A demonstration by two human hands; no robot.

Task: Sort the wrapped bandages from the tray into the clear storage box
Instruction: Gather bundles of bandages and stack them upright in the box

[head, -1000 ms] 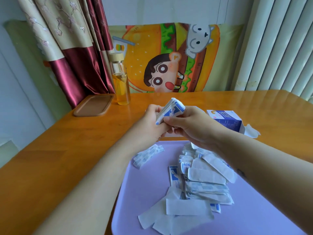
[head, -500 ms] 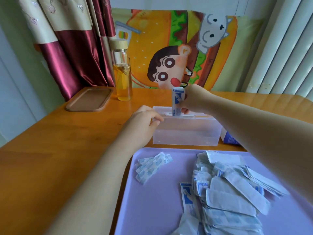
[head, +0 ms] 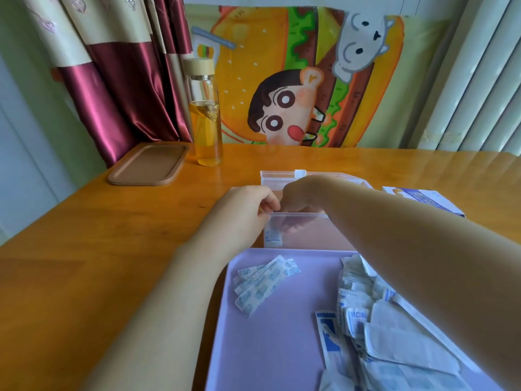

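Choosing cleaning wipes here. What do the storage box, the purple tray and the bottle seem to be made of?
The storage box: clear rigid plastic, probably; a bandage stack shows through its glossy wall. The tray: smooth matte lavender plastic, perhaps silicone; raised moulded rim. The bottle: likely glass, glossy and transparent around amber liquid; pale wood-look cap.

We see a clear box (head: 310, 235) standing open just behind the far edge of the purple tray (head: 276, 342). A small stack of wrapped bandages (head: 273, 236) stands on end inside the box, at its left end. On the tray, a little bunch (head: 262, 283) lies at the left. A big messy pile (head: 380, 328) of white and blue ones lies at the right.
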